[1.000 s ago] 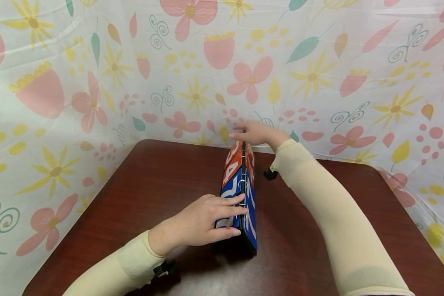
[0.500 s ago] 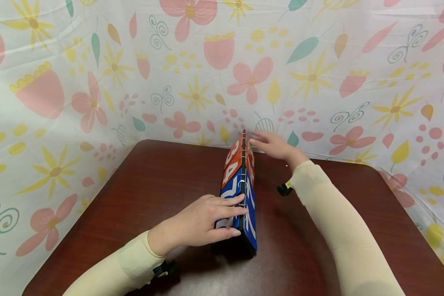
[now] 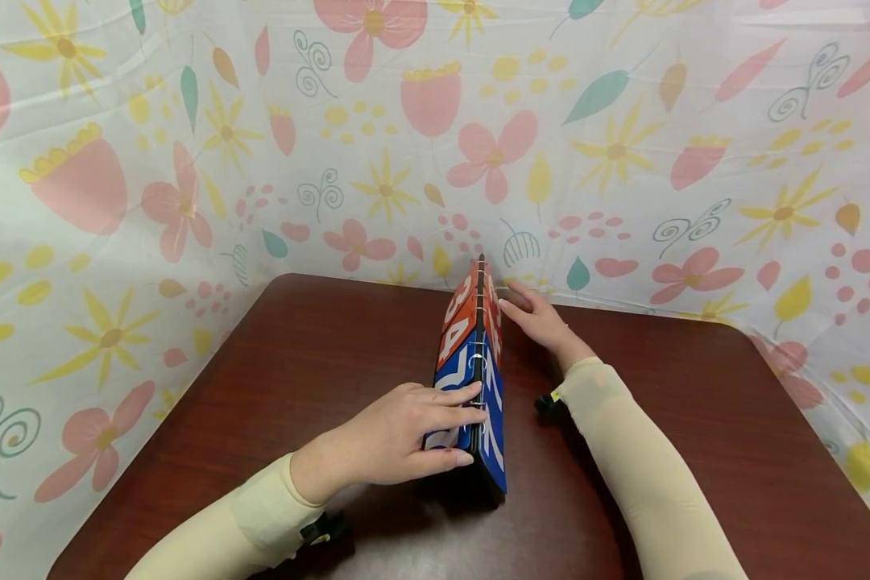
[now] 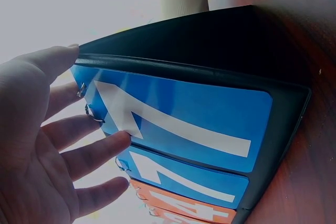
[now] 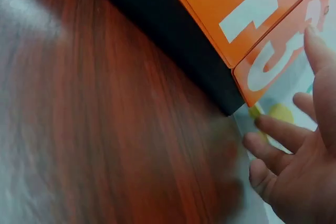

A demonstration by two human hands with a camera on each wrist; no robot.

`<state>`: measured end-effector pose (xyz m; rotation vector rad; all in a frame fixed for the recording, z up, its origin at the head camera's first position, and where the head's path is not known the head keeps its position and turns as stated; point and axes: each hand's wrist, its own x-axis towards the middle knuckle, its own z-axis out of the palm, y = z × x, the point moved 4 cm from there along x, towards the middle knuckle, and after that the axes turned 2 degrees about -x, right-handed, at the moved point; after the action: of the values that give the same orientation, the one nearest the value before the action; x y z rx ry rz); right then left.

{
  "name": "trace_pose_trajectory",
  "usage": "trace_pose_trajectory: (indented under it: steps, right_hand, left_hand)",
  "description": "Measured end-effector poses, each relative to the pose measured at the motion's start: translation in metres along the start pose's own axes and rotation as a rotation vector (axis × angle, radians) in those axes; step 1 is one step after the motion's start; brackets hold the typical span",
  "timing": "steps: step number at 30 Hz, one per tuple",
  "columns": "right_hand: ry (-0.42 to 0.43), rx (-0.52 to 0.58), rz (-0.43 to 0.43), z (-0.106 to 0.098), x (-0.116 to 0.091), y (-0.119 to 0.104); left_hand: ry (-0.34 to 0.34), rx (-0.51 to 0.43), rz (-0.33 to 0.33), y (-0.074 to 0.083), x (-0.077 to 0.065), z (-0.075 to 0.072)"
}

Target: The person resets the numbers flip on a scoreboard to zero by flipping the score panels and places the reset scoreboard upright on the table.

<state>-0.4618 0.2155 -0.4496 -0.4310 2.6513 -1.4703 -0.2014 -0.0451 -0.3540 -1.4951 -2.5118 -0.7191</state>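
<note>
A tabletop flip scoreboard [image 3: 471, 354] stands like a tent on the table. Its black base carries blue and orange-red number cards on metal rings along the top ridge. My left hand [image 3: 406, 427] rests on the near end of the ridge, fingers lying across the rings. Seen from the left wrist, the thumb touches the top corner, and the spread fingers lie beside the blue cards [image 4: 194, 114]. My right hand [image 3: 544, 322] is at the far right side, its fingers spread near the orange cards [image 5: 262, 66]. It holds nothing; contact there is unclear.
The dark reddish-brown table [image 3: 304, 354] has a rounded far edge. A flower-printed white curtain [image 3: 377, 129] hangs close behind and on the left side. Black wrist cameras are strapped under both sleeves.
My right hand has come from over the far end of the ridge to its right side, then lower and slightly nearer. The left hand and the scoreboard stay in place.
</note>
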Motion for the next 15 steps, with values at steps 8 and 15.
trace_pose_trajectory:
  steps: [8,15]
  right_hand:
    - [-0.015,0.053,0.123,0.0048,-0.0003,0.0044]
    - [-0.024,0.095,0.235,0.0052,-0.0033,0.0051]
  left_hand:
    - [0.009,0.001,0.004,-0.0021,0.0003,0.0004]
    - [0.009,0.000,0.000,-0.0015,0.0009,0.0009]
